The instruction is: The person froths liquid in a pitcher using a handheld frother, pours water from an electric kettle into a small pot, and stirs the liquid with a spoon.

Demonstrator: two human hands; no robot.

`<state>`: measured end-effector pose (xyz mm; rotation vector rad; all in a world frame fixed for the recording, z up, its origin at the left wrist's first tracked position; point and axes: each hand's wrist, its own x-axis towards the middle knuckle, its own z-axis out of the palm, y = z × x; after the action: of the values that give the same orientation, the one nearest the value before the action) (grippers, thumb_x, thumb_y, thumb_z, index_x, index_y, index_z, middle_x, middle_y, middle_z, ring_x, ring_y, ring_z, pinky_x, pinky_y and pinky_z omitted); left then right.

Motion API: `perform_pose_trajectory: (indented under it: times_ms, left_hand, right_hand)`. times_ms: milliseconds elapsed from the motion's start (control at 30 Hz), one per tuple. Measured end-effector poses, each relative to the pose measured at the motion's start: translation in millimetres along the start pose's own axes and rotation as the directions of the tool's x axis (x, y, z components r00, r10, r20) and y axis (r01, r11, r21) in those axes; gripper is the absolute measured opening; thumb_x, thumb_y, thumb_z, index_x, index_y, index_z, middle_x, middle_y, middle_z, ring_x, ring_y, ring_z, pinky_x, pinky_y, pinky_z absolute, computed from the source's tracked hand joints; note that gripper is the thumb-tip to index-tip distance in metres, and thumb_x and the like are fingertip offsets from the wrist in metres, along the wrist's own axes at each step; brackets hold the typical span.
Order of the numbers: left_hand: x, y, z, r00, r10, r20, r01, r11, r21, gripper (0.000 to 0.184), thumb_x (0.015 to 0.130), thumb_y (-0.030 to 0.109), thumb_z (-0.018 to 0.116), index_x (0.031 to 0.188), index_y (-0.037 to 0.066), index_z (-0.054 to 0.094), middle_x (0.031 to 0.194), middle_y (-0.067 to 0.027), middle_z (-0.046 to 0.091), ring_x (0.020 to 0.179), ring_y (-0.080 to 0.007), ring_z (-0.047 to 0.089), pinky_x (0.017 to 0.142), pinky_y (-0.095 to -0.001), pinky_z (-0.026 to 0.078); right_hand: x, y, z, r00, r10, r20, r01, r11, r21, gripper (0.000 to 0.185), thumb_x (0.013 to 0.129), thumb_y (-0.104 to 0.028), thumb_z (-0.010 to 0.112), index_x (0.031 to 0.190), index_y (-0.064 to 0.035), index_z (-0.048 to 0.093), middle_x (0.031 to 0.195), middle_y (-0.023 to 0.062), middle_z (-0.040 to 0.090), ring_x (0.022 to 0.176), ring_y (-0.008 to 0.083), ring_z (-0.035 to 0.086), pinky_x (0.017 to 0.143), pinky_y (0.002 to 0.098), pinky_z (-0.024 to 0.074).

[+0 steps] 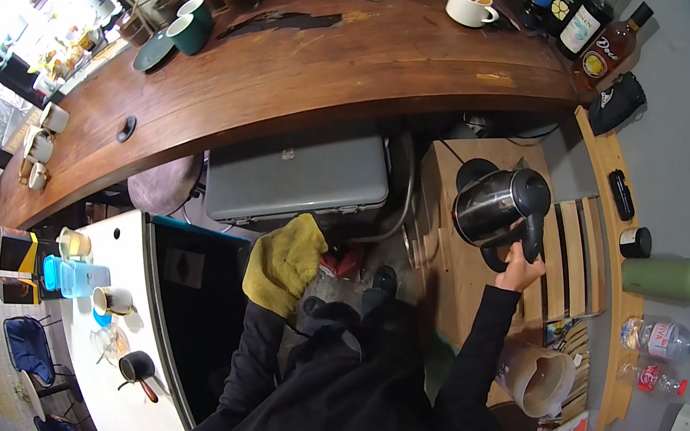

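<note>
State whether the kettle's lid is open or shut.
Shut: the black lid sits down on the kettle, with no raised flap visible.

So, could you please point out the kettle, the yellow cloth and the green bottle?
Kettle (483, 209), head view: middle of its dark body.
Yellow cloth (286, 258), head view: middle of its fabric.
Green bottle (665, 277), head view: side of its body.

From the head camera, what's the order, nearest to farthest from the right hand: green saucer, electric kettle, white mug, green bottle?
1. Electric kettle: its handle is in the right hand.
2. Green bottle: to the right.
3. White mug: ahead, on the counter.
4. Green saucer: far left, same counter.
</note>
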<state>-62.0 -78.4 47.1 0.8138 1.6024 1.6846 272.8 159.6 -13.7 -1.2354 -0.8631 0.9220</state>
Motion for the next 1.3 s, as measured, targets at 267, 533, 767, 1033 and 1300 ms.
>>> perform_pose_trajectory:
  times_ms: [267,533,767,1033,1300]
  left_hand:
    - [19,-42,67,0.976,0.138,0.169,-0.211,0.791,0.575,0.032,0.081,0.032,0.076,0.108,0.014,0.07,0.104,-0.0055,0.072,0.097,-0.0296,0.071,0.079,-0.0397,0.059]
    - [7,-71,66,0.991,-0.066,0.12,0.018,0.931,0.364,0.045,0.1,0.033,0.068,0.139,0.014,0.061,0.135,-0.0069,0.066,0.125,-0.0269,0.063,0.103,-0.0356,0.052]
    - [29,-2,92,0.948,-0.136,0.288,-0.177,0.528,0.83,0.042,0.097,0.033,0.07,0.134,0.013,0.064,0.13,-0.0068,0.068,0.12,-0.028,0.065,0.099,-0.0376,0.054]
    - [34,10,101,0.899,0.133,0.416,-0.436,0.322,0.84,0.029,0.089,0.026,0.072,0.115,0.013,0.067,0.109,-0.0059,0.069,0.104,-0.0309,0.068,0.084,-0.0413,0.057]
    - [32,-41,104,0.924,0.085,0.373,-0.33,0.671,0.664,0.047,0.102,0.023,0.065,0.144,0.002,0.056,0.14,-0.0126,0.064,0.129,-0.0261,0.062,0.104,-0.0361,0.053]
  right_hand:
    - [72,57,23,0.998,-0.055,-0.009,0.055,0.998,-0.016,0.011,0.078,0.007,0.072,0.076,-0.0013,0.065,0.069,-0.0009,0.062,0.052,0.0064,0.051,0.048,0.0258,0.0362]
    - [111,121,31,0.992,-0.126,-0.008,0.125,0.989,-0.074,0.009,0.078,0.007,0.072,0.081,0.0006,0.067,0.072,-0.0001,0.063,0.054,0.0073,0.054,0.048,0.0266,0.0381]
    - [106,122,39,0.996,-0.086,0.004,0.086,0.993,-0.078,0.009,0.08,0.009,0.072,0.079,0.0027,0.065,0.075,0.0019,0.064,0.056,0.008,0.055,0.049,0.0267,0.0403]
    - [94,129,41,0.975,-0.223,-0.012,0.213,0.943,-0.256,0.008,0.08,0.004,0.076,0.081,0.0077,0.069,0.08,0.0053,0.07,0.067,0.0117,0.063,0.059,0.0308,0.0506]
    - [74,78,14,0.936,-0.285,0.204,0.351,0.782,-0.516,0.031,0.085,-0.014,0.079,0.106,0.0059,0.069,0.096,0.015,0.072,0.091,0.0243,0.069,0.082,0.0372,0.0528]
